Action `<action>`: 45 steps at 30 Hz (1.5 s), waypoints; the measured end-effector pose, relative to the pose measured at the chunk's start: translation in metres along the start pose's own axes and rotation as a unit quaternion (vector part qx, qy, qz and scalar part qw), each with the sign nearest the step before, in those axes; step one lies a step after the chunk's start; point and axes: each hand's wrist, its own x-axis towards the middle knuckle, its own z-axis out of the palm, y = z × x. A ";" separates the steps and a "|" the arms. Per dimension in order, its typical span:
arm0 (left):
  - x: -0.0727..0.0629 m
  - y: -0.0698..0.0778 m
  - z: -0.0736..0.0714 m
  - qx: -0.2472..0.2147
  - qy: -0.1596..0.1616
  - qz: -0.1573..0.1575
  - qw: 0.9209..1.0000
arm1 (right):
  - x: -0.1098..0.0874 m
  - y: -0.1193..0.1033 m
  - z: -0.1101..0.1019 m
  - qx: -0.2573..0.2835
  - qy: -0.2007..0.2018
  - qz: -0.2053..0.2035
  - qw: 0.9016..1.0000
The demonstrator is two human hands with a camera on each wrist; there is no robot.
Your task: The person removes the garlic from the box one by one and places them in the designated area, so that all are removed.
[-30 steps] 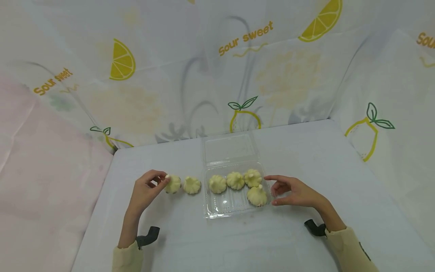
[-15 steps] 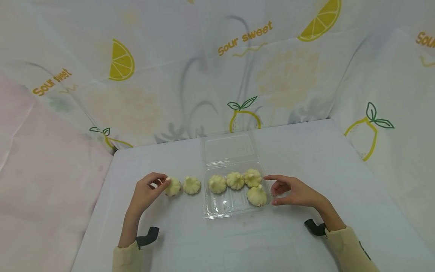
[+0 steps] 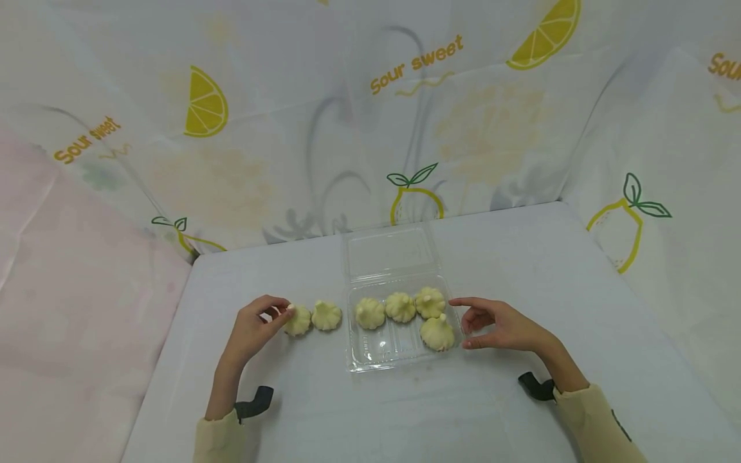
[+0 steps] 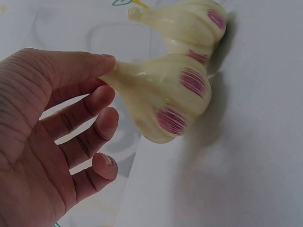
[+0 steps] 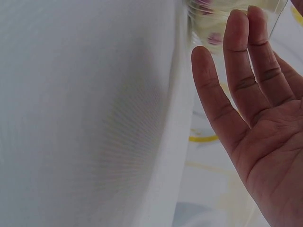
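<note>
Head view: a white fabric backdrop printed with yellow lemons and orange lettering (image 3: pixel 272 96) rises behind a desk covered in white cloth (image 3: pixel 463 411). Near the middle of the desk lies a clear, rectangular plastic container (image 3: pixel 393 350), its transparent lid (image 3: pixel 393 253) folded back toward the backdrop. Two beige sleeves (image 3: pixel 593 421) reach in from the near side. The hands are well apart, one on each side of the container. The left hand (image 3: pixel 251 329) pinches the stem of a cream, ribbed garlic bulb (image 3: pixel 298 321) between thumb and finger, its remaining fingers loosely bent; whether that bulb is lifted off the cloth cannot be told. The right hand (image 3: pixel 503 328) is relaxed and grips nothing, its fingertips at the container's right edge; contact cannot be told. Just right of the pinched bulb, a second cream garlic bulb (image 3: pixel 327 316) sits on the desk, left of the container. Inside, three matching bulbs (image 3: pixel 401 307) form a row, with a fourth bulb (image 3: pixel 437 333) nearer the person at the right end. Smallest are the purple streaked patches (image 4: pixel 193 82) on the pinched bulb in the left wrist view.
</note>
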 end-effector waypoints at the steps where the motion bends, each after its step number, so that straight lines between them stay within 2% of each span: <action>1: 0.000 0.000 0.001 0.001 -0.001 0.001 1.000 | 0.000 0.000 0.000 0.000 0.000 -0.001 1.000; 17: -0.002 0.002 0.003 0.007 0.005 0.006 1.000 | -0.001 -0.001 0.001 0.003 0.006 -0.002 1.000; 28: -0.002 0.020 0.002 -0.010 0.011 0.032 0.999 | 0.000 -0.007 0.003 -0.011 0.008 0.005 1.000; 37: -0.002 0.031 0.004 -0.024 0.009 0.060 0.998 | 0.002 -0.035 0.002 -0.004 0.007 0.010 1.000; 45: -0.001 0.044 0.011 -0.055 -0.010 0.079 0.995 | 0.002 -0.033 0.003 -0.007 0.010 -0.003 1.000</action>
